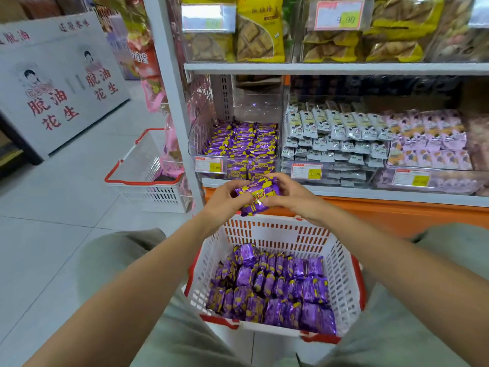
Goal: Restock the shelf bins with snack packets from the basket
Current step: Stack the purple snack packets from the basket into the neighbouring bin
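Snack packets (257, 195), purple and yellow, held as a small bundle above the far rim of the white basket (344, 260), just before the shelf (370, 194) front edge. Left hand (225, 201) and right hand (295, 197) fingers grasp its opposite ends. Matching packets lie in the basket and the leftmost bin (197, 144).

- Bright, even indoor light; the pale floor (53, 207) looks almost washed out, and shadows are faint and soft.
- Glare whitens the upper price tags (208, 17) and streaks the clear bins (259, 107).
- Wide-angle bending bows the shelf post (169, 88) and stretches the lower corners.
- The packets (258, 194) at centre are sharp; the edges are soft.
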Tool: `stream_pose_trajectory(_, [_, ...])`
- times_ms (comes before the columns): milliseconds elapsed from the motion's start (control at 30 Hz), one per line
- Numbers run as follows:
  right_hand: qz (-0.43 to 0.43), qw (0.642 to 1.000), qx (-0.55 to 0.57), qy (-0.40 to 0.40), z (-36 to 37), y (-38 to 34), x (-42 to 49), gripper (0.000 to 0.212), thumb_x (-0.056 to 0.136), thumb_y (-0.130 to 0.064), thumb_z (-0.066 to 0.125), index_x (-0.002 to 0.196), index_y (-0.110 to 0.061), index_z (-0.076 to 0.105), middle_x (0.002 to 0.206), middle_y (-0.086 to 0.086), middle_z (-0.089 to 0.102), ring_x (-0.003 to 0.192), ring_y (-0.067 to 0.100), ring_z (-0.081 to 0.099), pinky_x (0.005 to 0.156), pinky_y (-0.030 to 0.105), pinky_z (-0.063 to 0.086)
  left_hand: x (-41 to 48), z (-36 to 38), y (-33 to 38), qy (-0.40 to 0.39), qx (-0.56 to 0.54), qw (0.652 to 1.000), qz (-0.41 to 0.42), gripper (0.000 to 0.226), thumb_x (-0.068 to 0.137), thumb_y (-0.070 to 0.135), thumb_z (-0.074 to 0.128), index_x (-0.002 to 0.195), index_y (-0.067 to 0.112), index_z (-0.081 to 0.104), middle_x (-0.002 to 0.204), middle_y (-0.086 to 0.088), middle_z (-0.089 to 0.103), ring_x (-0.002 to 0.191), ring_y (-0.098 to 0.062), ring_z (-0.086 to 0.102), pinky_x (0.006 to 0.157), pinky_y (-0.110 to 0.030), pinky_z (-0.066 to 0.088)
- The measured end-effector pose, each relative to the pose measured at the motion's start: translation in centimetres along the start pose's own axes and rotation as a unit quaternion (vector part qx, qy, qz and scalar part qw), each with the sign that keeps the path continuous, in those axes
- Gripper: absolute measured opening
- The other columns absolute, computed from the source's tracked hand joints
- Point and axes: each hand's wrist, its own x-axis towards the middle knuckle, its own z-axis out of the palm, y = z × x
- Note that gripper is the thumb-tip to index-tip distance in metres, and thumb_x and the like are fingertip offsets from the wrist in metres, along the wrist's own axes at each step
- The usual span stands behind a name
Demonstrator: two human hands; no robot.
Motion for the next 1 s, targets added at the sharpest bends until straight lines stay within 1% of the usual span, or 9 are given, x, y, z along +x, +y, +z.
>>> stream_pose_trajectory(100, [0.005, 0.999, -0.039, 0.02, -0.1, -1.3, 0.5, 0.077, 0.048, -0.052, 0.082, 0.116, -0.04, 0.047, 0.129, 0.009, 0.054, 0.115, 0.021, 0.057, 0.1, 0.044, 0.048, 0.5, -1.0, 0.8, 0.003, 0.004, 1.0, 0.017, 0.061, 0.066, 0.031, 0.078, 0.123, 0.023, 0.057, 0.106, -0.012, 0.069, 0.091, -0.016, 0.066, 0.091, -0.035, 0.052])
stream_pose_trajectory(233, [-0.03, 0.997, -0.064, 0.041, -0.7, -2.7, 1.5, 0.076, 0.057, -0.052, 0.081, 0.123, -0.039, 0.045, 0.129, -0.001, 0.051, 0.117, 0.017, 0.055, 0.101, 0.042, 0.047, 1.4, -1.7, 2.1, -0.008, -0.002, 0.999, 0.045, 0.066, 0.073, 0.018, 0.08, 0.132, 0.022, 0.051, 0.115, -0.01, 0.068, 0.107, -0.025, 0.065, 0.096, -0.04, 0.051])
stream_pose_trajectory(333, [-0.051, 0.995, -0.073, 0.035, -1.5, -3.8, 2.5, 0.066, 0.073, -0.039, 0.081, 0.127, -0.038, 0.044, 0.13, -0.002, 0.05, 0.118, 0.02, 0.055, 0.099, 0.045, 0.048, 2.8, -2.4, 3.4, 0.003, 0.008, 0.999, 0.053, 0.065, 0.072, 0.018, 0.081, 0.13, 0.022, 0.052, 0.115, -0.008, 0.067, 0.107, -0.022, 0.064, 0.098, -0.039, 0.049])
stream_pose_trajectory(433, [-0.073, 0.99, -0.112, 0.033, -2.5, -5.3, 3.4, 0.065, 0.066, -0.054, 0.079, 0.121, -0.048, 0.046, 0.134, -0.002, 0.051, 0.124, 0.017, 0.052, 0.105, 0.045, 0.044, 4.3, -3.0, 5.1, 0.005, 0.044, 0.998, 0.046, 0.074, 0.062, 0.032, 0.084, 0.128, 0.024, 0.052, 0.12, -0.008, 0.065, 0.11, -0.024, 0.063, 0.1, -0.039, 0.048])
stream_pose_trajectory(533, [-0.115, 0.977, -0.175, 0.029, -3.8, -6.9, 4.5, 0.067, 0.08, -0.046, 0.073, 0.137, -0.032, 0.042, 0.139, -0.003, 0.05, 0.127, 0.011, 0.048, 0.11, 0.039, 0.039, 6.4, -3.4, 6.4, 0.009, 0.051, 0.997, 0.05, 0.078, 0.063, 0.029, 0.083, 0.132, 0.016, 0.049, 0.114, -0.009, 0.067, 0.096, -0.021, 0.066, 0.084, -0.036, 0.055])
stream_pose_trajectory(667, [-0.209, 0.904, -0.357, 0.109, -6.6, -9.2, 6.5, 0.058, 0.091, -0.034, 0.064, 0.142, -0.017, 0.042, 0.141, 0.002, 0.048, 0.129, 0.016, 0.045, 0.109, 0.039, 0.037, 9.5, -3.7, 7.5, 0.051, 0.079, 0.995, 0.039, 0.081, 0.055, 0.032, 0.078, 0.128, 0.014, 0.048, 0.095, -0.011, 0.067, 0.08, -0.025, 0.064, 0.081, -0.038, 0.053])
stream_pose_trajectory(800, [-0.158, 0.805, -0.556, 0.134, -9.9, -9.9, 9.3, 0.072, 0.09, -0.051, 0.058, 0.149, -0.018, 0.033, 0.156, 0.006, 0.031, 0.141, 0.025, 0.031, 0.114, 0.039, 0.021, 13.1, -4.4, 7.8, 0.076, 0.159, 0.984, 0.025, 0.064, 0.068, 0.027, 0.081, 0.121, 0.018, 0.047, 0.072, -0.007, 0.056, 0.063, -0.018, 0.051, 0.064, -0.031, 0.043])
stream_pose_trajectory(900, [-0.072, 0.781, -0.613, 0.095, -11.1, -9.7, 10.8, 0.085, 0.089, -0.067, 0.043, 0.154, -0.018, 0.018, 0.162, 0.005, 0.014, 0.148, 0.021, 0.014, 0.118, 0.038, 0.011, 16.0, -4.4, 7.6, 0.076, 0.212, 0.974, 0.025, 0.056, 0.077, 0.017, 0.079, 0.124, 0.017, 0.047, 0.063, -0.002, 0.046, 0.054, -0.013, 0.041, 0.055, -0.027, 0.035])
stream_pose_trajectory(1000, [-0.034, 0.771, -0.632, 0.064, -11.3, -9.1, 11.2, 0.086, 0.089, -0.07, 0.037, 0.154, -0.018, 0.016, 0.161, 0.006, 0.016, 0.147, 0.022, 0.016, 0.118, 0.039, 0.013, 18.7, -4.0, 6.9, 0.06, 0.235, 0.97, 0.028, 0.065, 0.077, 0.014, 0.078, 0.134, 0.013, 0.046, 0.079, -0.007, 0.053, 0.064, -0.018, 0.048, 0.065, -0.033, 0.043])
